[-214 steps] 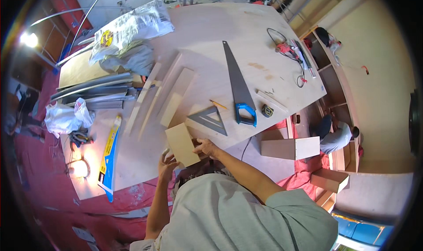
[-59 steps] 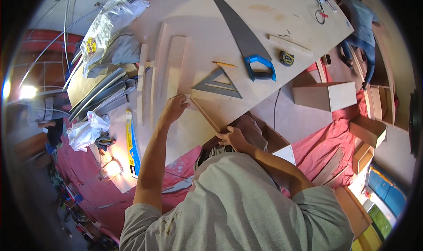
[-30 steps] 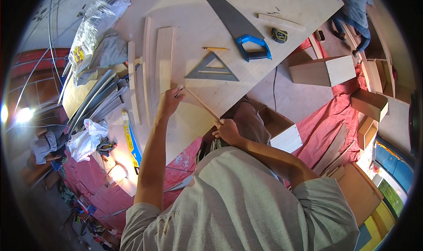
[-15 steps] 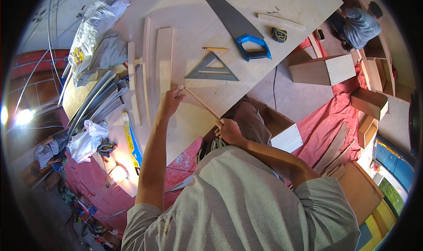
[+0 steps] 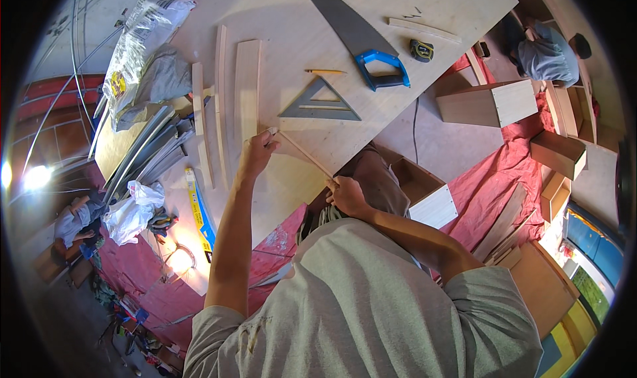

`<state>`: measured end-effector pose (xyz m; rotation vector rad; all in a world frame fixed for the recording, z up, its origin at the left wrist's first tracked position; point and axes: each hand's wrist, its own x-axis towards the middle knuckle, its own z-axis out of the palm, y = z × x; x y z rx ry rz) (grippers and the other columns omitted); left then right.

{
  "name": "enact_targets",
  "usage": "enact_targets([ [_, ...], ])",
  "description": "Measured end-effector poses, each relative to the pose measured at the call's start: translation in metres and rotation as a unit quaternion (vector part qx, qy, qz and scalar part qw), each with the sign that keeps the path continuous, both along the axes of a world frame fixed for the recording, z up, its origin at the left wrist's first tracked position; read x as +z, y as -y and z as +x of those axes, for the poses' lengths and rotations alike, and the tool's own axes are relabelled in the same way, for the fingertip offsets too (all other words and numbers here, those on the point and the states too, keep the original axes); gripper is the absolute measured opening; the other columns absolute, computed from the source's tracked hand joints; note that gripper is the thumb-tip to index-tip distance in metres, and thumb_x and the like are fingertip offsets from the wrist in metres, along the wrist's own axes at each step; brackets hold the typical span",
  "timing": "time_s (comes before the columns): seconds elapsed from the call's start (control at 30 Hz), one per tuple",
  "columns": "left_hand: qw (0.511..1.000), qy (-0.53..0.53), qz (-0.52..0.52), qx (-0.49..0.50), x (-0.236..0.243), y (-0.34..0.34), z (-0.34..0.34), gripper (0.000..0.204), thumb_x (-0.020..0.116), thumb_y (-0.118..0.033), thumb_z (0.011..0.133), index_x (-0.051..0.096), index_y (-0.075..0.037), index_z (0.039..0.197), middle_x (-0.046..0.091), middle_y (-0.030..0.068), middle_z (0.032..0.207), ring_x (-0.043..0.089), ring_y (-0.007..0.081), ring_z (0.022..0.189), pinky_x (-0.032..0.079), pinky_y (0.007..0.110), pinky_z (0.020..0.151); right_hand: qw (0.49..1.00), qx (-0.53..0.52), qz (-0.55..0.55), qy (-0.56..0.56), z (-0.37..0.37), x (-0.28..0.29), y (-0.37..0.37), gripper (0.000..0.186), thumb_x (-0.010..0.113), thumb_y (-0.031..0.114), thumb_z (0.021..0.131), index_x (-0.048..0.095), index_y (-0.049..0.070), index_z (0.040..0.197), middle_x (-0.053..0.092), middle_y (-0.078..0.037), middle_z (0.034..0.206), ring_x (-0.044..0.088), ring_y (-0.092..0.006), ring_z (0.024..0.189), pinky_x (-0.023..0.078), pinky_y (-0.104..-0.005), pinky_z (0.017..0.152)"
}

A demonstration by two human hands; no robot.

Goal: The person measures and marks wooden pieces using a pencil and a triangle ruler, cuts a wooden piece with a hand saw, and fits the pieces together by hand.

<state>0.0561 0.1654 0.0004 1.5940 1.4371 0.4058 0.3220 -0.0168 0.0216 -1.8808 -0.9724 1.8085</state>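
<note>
A thin wooden strip (image 5: pixel 302 152) spans the gap between my hands over the near edge of the plywood sheet (image 5: pixel 378 123). My left hand (image 5: pixel 256 154) pinches its far end, where a small whitish bit shows at the fingertips. Around the near end, close to my body, my right hand (image 5: pixel 346 196) is closed. Just beyond the strip lies a grey triangular square (image 5: pixel 321 115), with a yellow pencil (image 5: pixel 325 71) above it. Farther right rests a handsaw (image 5: pixel 385 79) with a blue handle. A wide wooden board (image 5: pixel 248 89) lies just beyond my left hand.
A tape measure (image 5: pixel 421 50) and a short wooden strip (image 5: pixel 424 30) sit beyond the saw. Narrow slats (image 5: pixel 220 106), grey trim pieces (image 5: pixel 142 146) and a white plastic bag (image 5: pixel 133 212) are at left. Wooden boxes (image 5: pixel 488 103) stand right, near a crouching co-worker (image 5: pixel 544 58).
My hands and the strip stay almost in place. The co-worker at the far right has shifted a little, and the person at the far left has moved slightly.
</note>
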Motion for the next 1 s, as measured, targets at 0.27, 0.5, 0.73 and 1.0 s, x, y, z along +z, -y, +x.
enact_targets([
  [0.27,0.996,0.007,-0.087,-0.002,0.001,0.001,-0.001,0.051,0.073,0.001,0.096,0.057,0.01,0.144,0.068,0.0182,0.14,0.065,0.0243,0.131,0.05,0.033,0.109,0.997,-0.046,-0.039,-0.042,0.002,0.006,-0.004,0.036,0.062,0.026,0.109,0.067,-0.009,0.106,0.076,-0.018,0.091,0.079,-0.0246,0.075,0.062,-0.0351,0.06],
  [0.5,0.998,0.018,-0.066,-0.007,0.009,0.002,0.008,0.051,0.07,0.005,0.097,0.056,0.008,0.146,0.066,0.0177,0.144,0.063,0.0246,0.135,0.051,0.033,0.111,0.995,-0.052,-0.064,-0.057,0.005,0.001,-0.005,0.038,0.062,0.027,0.109,0.067,-0.01,0.108,0.075,-0.018,0.09,0.079,-0.0245,0.076,0.062,-0.0349,0.06],
  [0.73,0.998,0.028,-0.057,-0.028,0.012,-0.004,0.007,0.05,0.071,0.005,0.096,0.058,0.007,0.144,0.068,0.0169,0.142,0.064,0.0246,0.134,0.051,0.034,0.111,0.994,-0.053,-0.061,-0.074,0.004,0.005,-0.007,0.041,0.061,0.029,0.11,0.068,-0.011,0.107,0.075,-0.018,0.089,0.08,-0.0261,0.078,0.064,-0.036,0.065],
  [1.0,0.997,-0.024,-0.065,-0.04,0.002,-0.008,0.001,0.049,0.073,0.004,0.095,0.061,0.006,0.142,0.07,0.0162,0.137,0.065,0.0242,0.132,0.052,0.034,0.11,0.995,-0.041,-0.051,-0.07,0.004,0.003,-0.007,0.042,0.06,0.029,0.11,0.068,-0.013,0.107,0.075,-0.019,0.086,0.08,-0.026,0.079,0.064,-0.0357,0.065],
])
